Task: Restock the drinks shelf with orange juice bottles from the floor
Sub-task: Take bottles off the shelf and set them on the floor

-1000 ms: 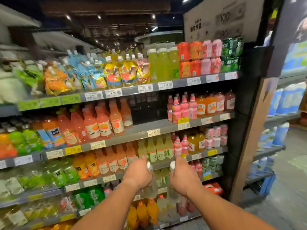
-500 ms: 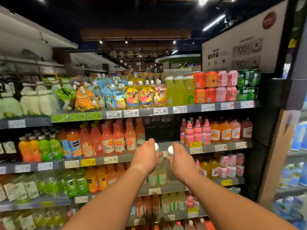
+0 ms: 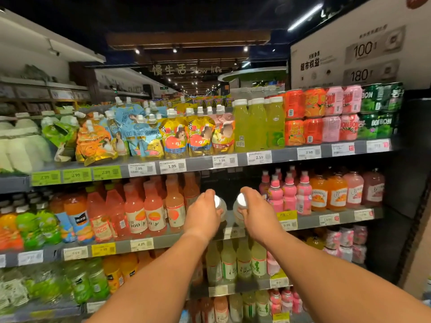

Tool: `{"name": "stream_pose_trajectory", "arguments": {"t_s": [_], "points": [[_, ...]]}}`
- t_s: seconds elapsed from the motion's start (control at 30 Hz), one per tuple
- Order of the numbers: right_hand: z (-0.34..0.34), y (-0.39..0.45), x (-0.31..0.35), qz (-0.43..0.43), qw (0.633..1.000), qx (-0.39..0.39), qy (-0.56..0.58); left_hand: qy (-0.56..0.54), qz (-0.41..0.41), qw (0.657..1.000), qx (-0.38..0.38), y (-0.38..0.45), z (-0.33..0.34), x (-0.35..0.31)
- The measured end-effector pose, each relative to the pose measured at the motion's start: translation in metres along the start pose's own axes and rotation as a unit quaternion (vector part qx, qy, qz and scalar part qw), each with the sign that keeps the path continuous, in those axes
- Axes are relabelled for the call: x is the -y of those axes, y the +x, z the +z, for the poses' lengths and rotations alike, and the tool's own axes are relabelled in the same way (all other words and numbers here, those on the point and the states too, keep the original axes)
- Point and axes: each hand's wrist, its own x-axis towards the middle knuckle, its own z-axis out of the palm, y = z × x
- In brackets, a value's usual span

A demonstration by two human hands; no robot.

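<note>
left hand (image 3: 202,215): grip curled tight round the neck of a white-capped bottle (image 3: 221,207)
right hand (image 3: 256,212): same grip on second bottle (image 3: 238,208)
bottles: side by side at the gap in the second shelf (image 3: 310,222)

**Two bottles going up to the second shelf**

A person is gripping a white-capped bottle (image 3: 221,206) in the left hand (image 3: 203,215) and another bottle (image 3: 240,205) in the right hand (image 3: 258,214), holding both at the dark gap (image 3: 229,183) in the second shelf (image 3: 345,221). Pink-orange bottles (image 3: 154,206) are standing left of the gap, pink bottles (image 3: 289,193) right of it.
</note>
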Motion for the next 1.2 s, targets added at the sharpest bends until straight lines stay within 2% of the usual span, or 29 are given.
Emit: {"name": "stream_pose_trajectory", "arguments": {"t_s": [0.37,0.5,0.6,0.67,0.73,0.8,0.97,1.03,1.2], "points": [[0.044,0.133,-0.049,-0.022,0.998,0.057,-0.023,0.062,-0.066,0.994,0.056,0.115,0.063,0.000],[0.056,0.175,-0.050,0.012,0.987,0.111,-0.111,0.133,-0.074,0.981,0.117,0.152,0.080,0.012],[0.068,0.192,-0.057,0.042,0.974,0.158,-0.158,0.138,-0.097,0.964,0.204,0.168,0.100,0.027],[0.075,0.194,-0.063,0.053,0.967,0.179,-0.175,0.114,-0.130,0.959,0.224,0.170,0.113,0.037],[0.079,0.193,-0.067,0.076,0.972,0.156,-0.156,0.110,-0.140,0.959,0.220,0.167,0.118,0.042],[0.086,0.186,-0.075,0.117,0.981,0.124,-0.089,0.110,-0.142,0.963,0.203,0.161,0.120,0.044],[0.121,0.145,-0.092,0.208,0.972,0.104,0.041,0.004,-0.218,0.963,0.158,0.131,0.144,0.051],[0.131,0.152,-0.097,0.211,0.972,0.102,0.032,-0.006,-0.239,0.962,0.132,0.135,0.155,0.057],[0.155,0.188,-0.100,0.148,0.974,0.161,-0.055,0.028,-0.253,0.955,0.155,0.163,0.193,0.082]]}}
